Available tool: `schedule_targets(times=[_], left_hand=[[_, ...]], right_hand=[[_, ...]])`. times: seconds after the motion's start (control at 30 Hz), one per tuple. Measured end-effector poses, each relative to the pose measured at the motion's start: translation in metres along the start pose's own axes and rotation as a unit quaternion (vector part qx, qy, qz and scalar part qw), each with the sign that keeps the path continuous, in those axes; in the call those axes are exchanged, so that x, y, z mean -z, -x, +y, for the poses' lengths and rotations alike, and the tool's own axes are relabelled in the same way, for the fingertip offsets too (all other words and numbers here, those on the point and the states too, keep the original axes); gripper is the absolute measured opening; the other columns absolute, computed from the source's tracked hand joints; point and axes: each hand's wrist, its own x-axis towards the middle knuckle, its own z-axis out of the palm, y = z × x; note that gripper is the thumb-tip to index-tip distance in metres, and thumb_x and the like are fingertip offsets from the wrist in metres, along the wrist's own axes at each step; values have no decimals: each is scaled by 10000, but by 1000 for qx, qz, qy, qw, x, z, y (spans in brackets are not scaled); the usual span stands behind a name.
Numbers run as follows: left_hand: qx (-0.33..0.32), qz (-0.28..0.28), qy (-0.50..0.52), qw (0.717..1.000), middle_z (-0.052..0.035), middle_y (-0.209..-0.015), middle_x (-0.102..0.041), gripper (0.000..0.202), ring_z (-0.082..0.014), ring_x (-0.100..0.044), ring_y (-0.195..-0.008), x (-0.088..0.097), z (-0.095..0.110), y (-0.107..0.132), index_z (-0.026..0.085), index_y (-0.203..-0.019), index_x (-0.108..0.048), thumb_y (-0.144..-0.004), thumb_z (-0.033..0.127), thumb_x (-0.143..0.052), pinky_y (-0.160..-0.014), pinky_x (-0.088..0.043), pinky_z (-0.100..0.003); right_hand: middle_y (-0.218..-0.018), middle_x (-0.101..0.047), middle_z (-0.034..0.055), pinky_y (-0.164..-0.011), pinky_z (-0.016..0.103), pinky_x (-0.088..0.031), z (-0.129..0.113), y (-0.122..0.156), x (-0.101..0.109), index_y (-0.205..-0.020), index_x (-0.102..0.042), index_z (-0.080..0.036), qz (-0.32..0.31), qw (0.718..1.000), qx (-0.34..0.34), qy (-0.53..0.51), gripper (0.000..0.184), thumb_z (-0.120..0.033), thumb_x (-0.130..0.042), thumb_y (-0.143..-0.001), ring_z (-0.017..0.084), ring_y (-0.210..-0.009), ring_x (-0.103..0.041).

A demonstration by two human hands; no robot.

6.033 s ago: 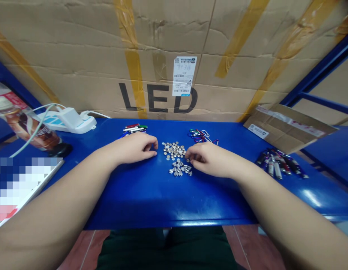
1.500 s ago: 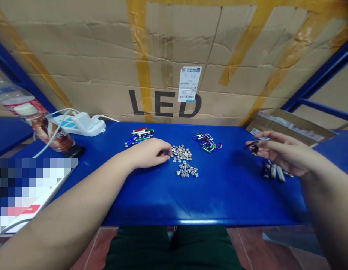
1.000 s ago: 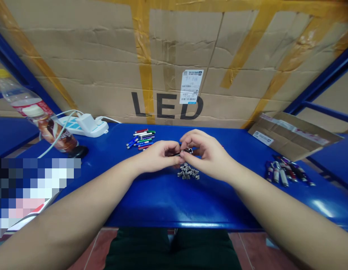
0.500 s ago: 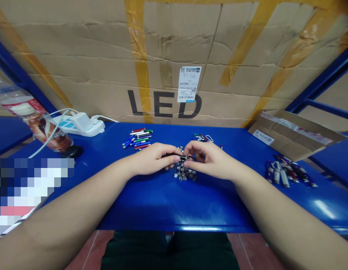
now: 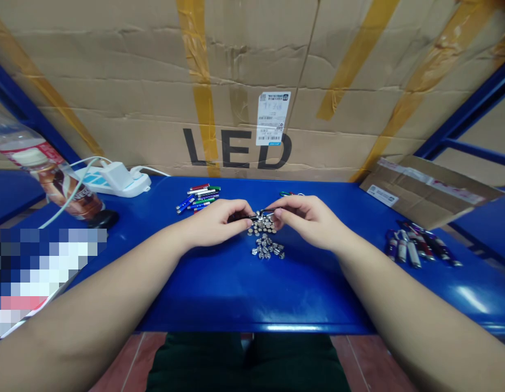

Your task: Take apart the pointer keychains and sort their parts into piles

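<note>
My left hand (image 5: 220,222) is closed around a small black tube, like a mini flashlight body (image 5: 253,218), whose silvery end points right. Facing it, my right hand (image 5: 305,218) pinches a thin dark clip (image 5: 270,210) that looks like a small carabiner. The two pieces meet or nearly touch; I cannot tell which. Just below the fingers lie several round silvery button cells (image 5: 265,225). Closer to me sits a pile of small silvery metal caps (image 5: 269,247). Behind my right hand, coloured carabiner clips (image 5: 285,194) are mostly hidden.
Coloured flashlight tubes (image 5: 199,197) lie beyond my left hand. Tubes with clips attached (image 5: 418,247) lie at the right, before an open cardboard box (image 5: 427,188). A bottle (image 5: 65,185) and power strip (image 5: 130,185) stand left. A large carton (image 5: 154,98) backs the blue table (image 5: 236,294).
Both hands have risen slightly away from the table's front. My right fingers have shifted onto the dark clip, now held more level. The button cells beneath are more exposed.
</note>
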Motion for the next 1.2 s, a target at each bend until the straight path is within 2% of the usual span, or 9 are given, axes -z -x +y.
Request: schedule_targets(times=[0.17, 0.3, 0.37, 0.47, 0.6, 0.77, 1.0, 1.2], left_hand=[[1, -7, -21, 1000, -21, -928, -658, 231, -175, -590, -826, 1, 5, 2, 186, -1098, -633, -981, 336, -502, -777, -475, -312], [35, -12, 86, 996, 15, -804, -568, 342, -157, -535, -714, -1, 5, 3, 208, -1290, -575, -997, 342, -462, -675, -451, -288], [37, -14, 123, 992, 31, -734, -503, 356, -151, -497, -668, -3, 2, 3, 209, -1312, -561, -997, 337, -456, -636, -429, -280], [37, -14, 167, 985, 42, -703, -449, 352, -140, -447, -631, -5, -1, 2, 209, -1305, -558, -991, 337, -462, -608, -406, -274], [56, -20, 213, 975, 48, -704, -429, 338, -126, -421, -605, -7, -4, 0, 216, -1287, -558, -983, 343, -485, -580, -376, -261], [81, -51, 274, 957, 65, -679, -382, 300, -109, -370, -555, -7, -3, -2, 219, -1255, -545, -977, 305, -472, -536, -323, -243], [77, -55, 229, 969, 68, -662, -416, 278, -123, -411, -572, -5, 4, -1, 208, -1205, -541, -953, 319, -510, -561, -346, -264], [48, -69, 181, 980, 62, -688, -508, 288, -116, -462, -594, -3, 3, 1, 201, -1216, -530, -970, 350, -526, -582, -366, -260]], right_hand=[[-830, -738, 32, -766, 362, -637, 5, 0, -6, -1132, -694, -188, 16, 998, 5, -61, 222, -295, -671, -940, 176, -755, -726], [-868, -756, 49, -780, 376, -659, 6, 1, -8, -1143, -701, -192, 28, 996, 14, -80, 250, -337, -697, -939, 186, -784, -747], [-874, -759, 47, -783, 379, -664, 7, 2, -9, -1186, -699, -199, 39, 996, 22, -78, 296, -362, -708, -939, 188, -787, -753], [-883, -768, 58, -785, 388, -665, 9, 2, -10, -1151, -727, -196, 49, 996, 29, -65, 295, -403, -708, -941, 194, -783, -757], [-891, -775, 63, -715, 357, -652, 12, 2, -12, -1128, -750, -187, 64, 996, 65, 3, 318, -391, -764, -886, 192, -755, -740], [-968, -799, 62, -728, 327, -641, 9, 3, -10, -1039, -759, -196, 77, 972, 161, 150, 166, -292, -724, -907, 176, -762, -736], [-946, -811, 56, -699, 317, -621, 4, 2, -6, -1010, -772, -216, 87, 948, 228, 206, 105, -238, -705, -931, 174, -727, -734], [-865, -795, 46, -617, 283, -586, 1, 1, -6, -981, -789, -205, 98, 955, 205, 190, 108, -241, -715, -911, 148, -657, -690]])
